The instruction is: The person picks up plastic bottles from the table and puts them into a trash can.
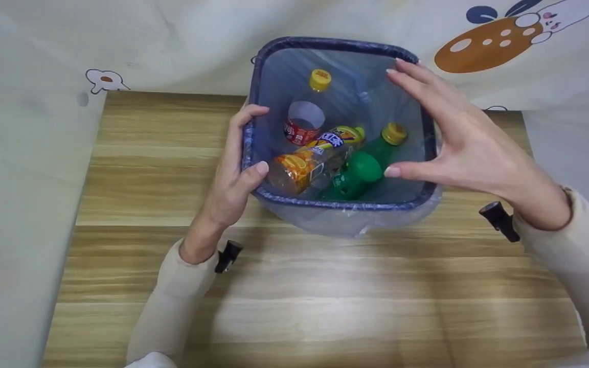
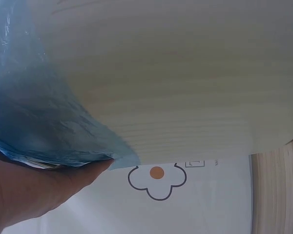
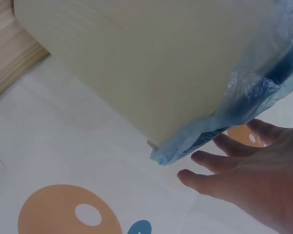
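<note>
A trash bin (image 1: 335, 205) with a dark rim stands on the wooden table, lined with a translucent bluish plastic bag (image 2: 44, 107). Several plastic bottles lie inside: a clear one with a yellow cap and red label (image 1: 302, 125), one with an orange label (image 1: 299, 168), and green ones, including a yellow-capped green bottle (image 1: 382, 145). My left hand (image 1: 230, 174) grips the bin's left rim, thumb over the edge. At the right rim my right hand (image 1: 473, 135) is spread wide, fingers near the back corner and thumb near the front. In the right wrist view its fingers (image 3: 212, 184) look uncurled beside the bag's edge.
The wooden tabletop (image 1: 325, 306) extends in front of the bin and to its left. Behind the table hangs a pale cloth (image 1: 182, 46) with cartoon prints. Small black devices (image 1: 229, 255) sit at both wrists.
</note>
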Demonstrator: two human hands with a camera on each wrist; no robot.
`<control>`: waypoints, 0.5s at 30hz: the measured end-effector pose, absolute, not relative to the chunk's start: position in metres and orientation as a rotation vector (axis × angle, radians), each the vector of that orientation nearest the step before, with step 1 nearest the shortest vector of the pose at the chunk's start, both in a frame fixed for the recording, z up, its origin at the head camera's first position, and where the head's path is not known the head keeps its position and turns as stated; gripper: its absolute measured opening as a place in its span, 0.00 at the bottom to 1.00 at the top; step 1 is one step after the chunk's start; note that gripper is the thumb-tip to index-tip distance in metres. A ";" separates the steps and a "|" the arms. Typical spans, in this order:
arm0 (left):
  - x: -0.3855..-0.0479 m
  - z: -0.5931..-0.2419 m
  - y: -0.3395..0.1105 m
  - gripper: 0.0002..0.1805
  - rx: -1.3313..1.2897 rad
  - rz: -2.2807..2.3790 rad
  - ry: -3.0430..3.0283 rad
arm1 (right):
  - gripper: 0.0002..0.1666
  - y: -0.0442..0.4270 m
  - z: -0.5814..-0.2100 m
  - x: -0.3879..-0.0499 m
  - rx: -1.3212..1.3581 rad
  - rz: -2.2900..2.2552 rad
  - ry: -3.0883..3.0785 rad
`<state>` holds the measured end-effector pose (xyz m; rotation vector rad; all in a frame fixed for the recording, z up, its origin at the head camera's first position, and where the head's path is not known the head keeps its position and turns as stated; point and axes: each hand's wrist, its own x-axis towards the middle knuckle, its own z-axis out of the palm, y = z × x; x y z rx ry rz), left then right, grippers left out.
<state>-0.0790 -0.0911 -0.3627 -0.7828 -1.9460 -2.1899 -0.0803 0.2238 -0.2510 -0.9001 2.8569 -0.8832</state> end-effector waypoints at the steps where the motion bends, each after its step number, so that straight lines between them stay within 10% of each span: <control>1: -0.079 -0.363 -0.091 0.37 -0.785 -2.184 -1.942 | 0.64 0.225 -0.251 -0.081 -0.901 -0.883 2.859; 15: -0.078 -0.363 -0.091 0.41 -0.746 -2.188 -1.983 | 0.57 0.277 -0.268 -0.080 -0.864 -1.179 2.855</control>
